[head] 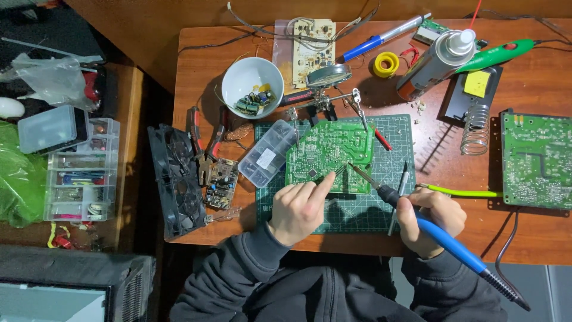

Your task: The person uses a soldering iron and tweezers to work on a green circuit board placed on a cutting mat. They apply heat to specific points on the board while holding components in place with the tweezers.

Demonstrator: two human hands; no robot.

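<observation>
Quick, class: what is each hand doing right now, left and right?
Left hand: closed around tweezers, tips at the green circuit board.
Right hand: closed around the blue soldering iron, tip at the same board.

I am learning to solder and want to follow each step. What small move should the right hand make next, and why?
Probably ease the soldering iron tip down-left to the joint on the green circuit board. The right hand holds the iron with its tip just at the board's edge, while the left hand holds tweezers there.

Head camera, straight down (close) over workbench (524, 83)
</observation>
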